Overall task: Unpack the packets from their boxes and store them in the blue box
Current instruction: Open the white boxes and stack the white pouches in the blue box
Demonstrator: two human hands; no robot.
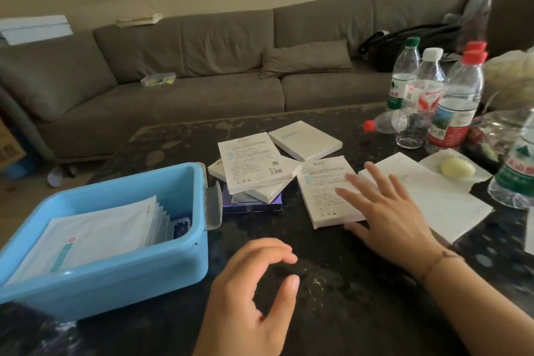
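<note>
Under the right hand (387,208): a flat white box (326,191), lying on the dark worktop (346,283) just right of centre. Fingers straight and spread, palm down, fingertips resting on the printed top face, thumb at the near edge; touching, not gripping. Long axis running away from the body and tilted slightly leftward, near short end closest to the wrist. Clearly the right hand's box: left hand (251,295) lower and nearer the body, hovering over bare worktop, fingers loosely curled around nothing, thumb apart. Left of that box, well within reach of either hand: a skewed stack (254,170) of similar white boxes over a purple one (251,205), plus one more white box (304,140) farther back. All thin, rectangular, crisp-edged, with small grey print and a barcode on the top one; seemingly still closed, though flaps cannot be made out. Far left, near the body: blue box (185,243), open, already holding white packets (95,234) stacked on a slant. Probably next: lifting the touched box, opening a short end with both hands, then carrying its packets leftward across the body to the blue box. Right side: white sheets (442,199) and water bottles (456,107), close enough to knock.
</note>
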